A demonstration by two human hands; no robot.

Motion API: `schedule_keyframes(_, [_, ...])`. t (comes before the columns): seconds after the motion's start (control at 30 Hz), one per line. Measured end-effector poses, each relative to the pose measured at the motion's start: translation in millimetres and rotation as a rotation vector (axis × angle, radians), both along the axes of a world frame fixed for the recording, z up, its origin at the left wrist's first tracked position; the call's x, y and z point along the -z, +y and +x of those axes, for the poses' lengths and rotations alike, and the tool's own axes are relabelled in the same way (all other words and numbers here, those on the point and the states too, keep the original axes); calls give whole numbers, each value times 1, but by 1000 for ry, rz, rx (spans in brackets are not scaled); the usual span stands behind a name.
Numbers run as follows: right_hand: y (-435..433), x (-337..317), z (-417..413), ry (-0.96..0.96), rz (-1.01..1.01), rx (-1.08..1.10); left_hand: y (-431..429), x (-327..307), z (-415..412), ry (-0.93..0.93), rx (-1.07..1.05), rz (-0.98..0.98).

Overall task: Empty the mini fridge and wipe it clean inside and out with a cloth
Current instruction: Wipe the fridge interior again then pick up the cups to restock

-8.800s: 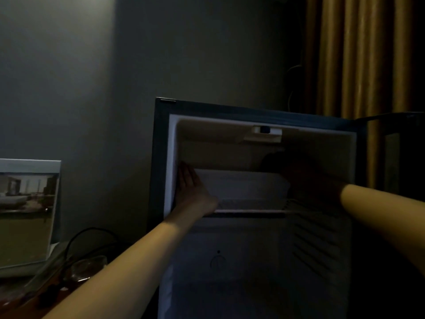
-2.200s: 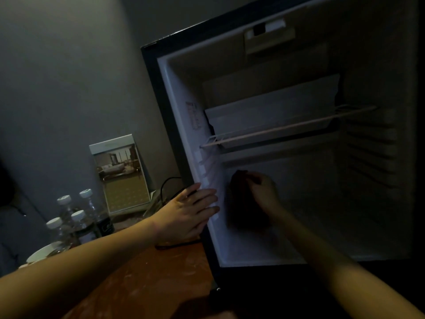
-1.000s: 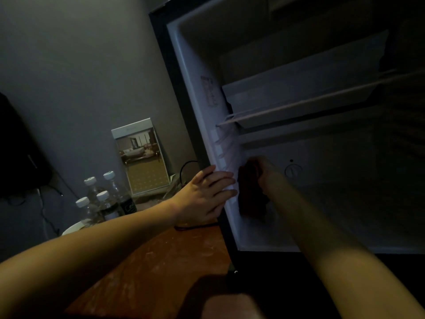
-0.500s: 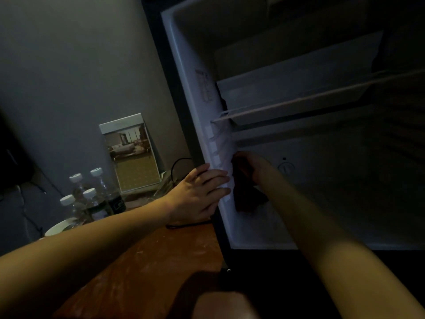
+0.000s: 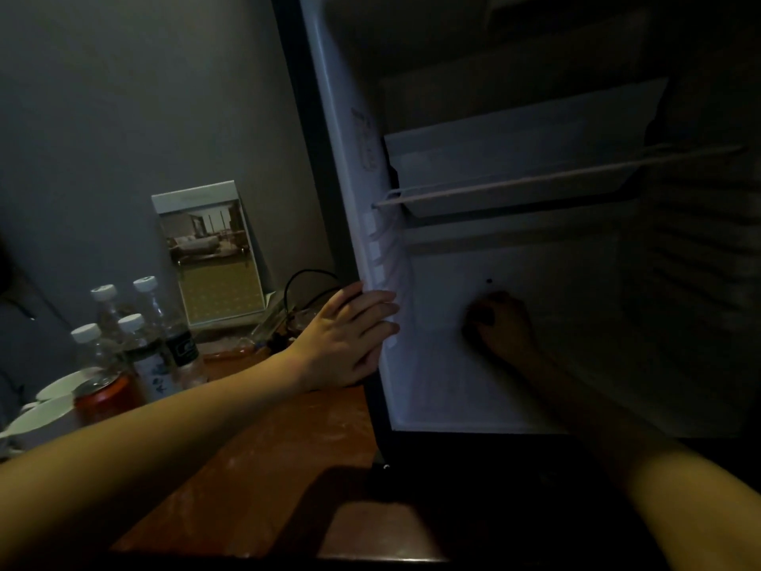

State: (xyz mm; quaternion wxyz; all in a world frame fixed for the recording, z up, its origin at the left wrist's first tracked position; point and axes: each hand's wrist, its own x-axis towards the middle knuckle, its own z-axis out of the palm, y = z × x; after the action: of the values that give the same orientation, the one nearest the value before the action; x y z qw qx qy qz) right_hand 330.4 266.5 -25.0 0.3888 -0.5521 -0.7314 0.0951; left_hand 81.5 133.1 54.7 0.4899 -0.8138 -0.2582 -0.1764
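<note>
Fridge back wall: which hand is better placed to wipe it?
Right. The right hand is inside, holding the cloth at the back wall; the left hand rests on the front edge.

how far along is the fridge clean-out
Emptying looks done: inside the fridge, the shelf and floor show nothing stored, and bottles and a can stand on the desk. In hand: the right hand presses a dark cloth to the lower back wall, while the left hand rests on the front edge. Left: the outside; how much of the inside is wiped cannot be told.
</note>
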Motion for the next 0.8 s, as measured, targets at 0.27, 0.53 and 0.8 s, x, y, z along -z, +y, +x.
schedule_keyframes(0.27, [-1,2,-17,-23,-139,-119,11,5,-3,-26,120,32])
schedule_keyframes(0.53, [-2,1,-84,147,-111,-28,10,5,-3,-40,115,20])
schedule_keyframes(0.8, [-74,-1,-50,183,-211,-411,1,5,1,-69,51,-4])
